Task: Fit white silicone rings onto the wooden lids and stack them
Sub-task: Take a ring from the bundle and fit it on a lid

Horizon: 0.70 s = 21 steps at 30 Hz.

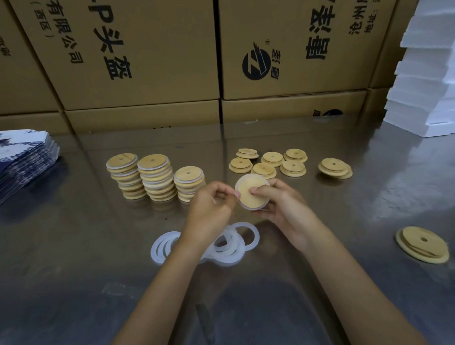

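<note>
the right hand (280,206) grips a wooden lid (252,194) above the table (356,284), thumb pressed on its face. the left hand (212,201) pinches the white ring (238,195) at the lid's left edge. loose rings (224,244) lie below the hands; three lid stacks (153,175) stand behind and left.

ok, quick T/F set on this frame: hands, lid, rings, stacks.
1. Both hands hold one wooden lid above the table. True: the right hand grips it, the left hand pinches its edge.
2. Loose white rings lie on the table under the left wrist. True.
3. Finished lids stand in five stacks. False: three stacks, left of the hands.
4. Bare lids lie behind the hands. True.
5. The blue printed packs are on the right. False: blue packs sit at left.
</note>
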Each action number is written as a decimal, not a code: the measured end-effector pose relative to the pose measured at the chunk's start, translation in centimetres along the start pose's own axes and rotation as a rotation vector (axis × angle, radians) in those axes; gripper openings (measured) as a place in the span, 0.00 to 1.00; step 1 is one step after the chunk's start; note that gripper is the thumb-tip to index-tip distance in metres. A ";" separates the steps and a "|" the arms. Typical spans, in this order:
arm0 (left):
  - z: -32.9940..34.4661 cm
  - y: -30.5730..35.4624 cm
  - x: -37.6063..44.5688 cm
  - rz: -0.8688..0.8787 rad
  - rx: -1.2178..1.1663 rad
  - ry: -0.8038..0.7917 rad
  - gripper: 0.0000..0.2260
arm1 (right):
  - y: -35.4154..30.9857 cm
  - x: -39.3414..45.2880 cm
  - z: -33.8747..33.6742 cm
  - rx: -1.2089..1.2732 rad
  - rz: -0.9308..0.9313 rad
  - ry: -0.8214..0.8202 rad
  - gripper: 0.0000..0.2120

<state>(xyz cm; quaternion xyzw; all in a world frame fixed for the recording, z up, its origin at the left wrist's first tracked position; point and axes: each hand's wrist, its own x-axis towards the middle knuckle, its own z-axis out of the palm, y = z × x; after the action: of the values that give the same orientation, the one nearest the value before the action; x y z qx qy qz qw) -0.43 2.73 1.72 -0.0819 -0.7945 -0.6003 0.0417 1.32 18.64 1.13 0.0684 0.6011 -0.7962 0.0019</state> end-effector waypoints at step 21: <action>0.6 -0.2 0.0 -0.025 -0.110 0.049 0.08 | -0.1 -0.3 0.5 -0.103 -0.006 0.031 0.15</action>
<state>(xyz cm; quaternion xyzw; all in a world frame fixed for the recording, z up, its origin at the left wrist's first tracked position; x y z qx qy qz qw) -0.45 3.31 1.38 -0.0594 -0.7599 -0.6454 0.0490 1.54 18.22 1.40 0.0786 0.6414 -0.7631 -0.0060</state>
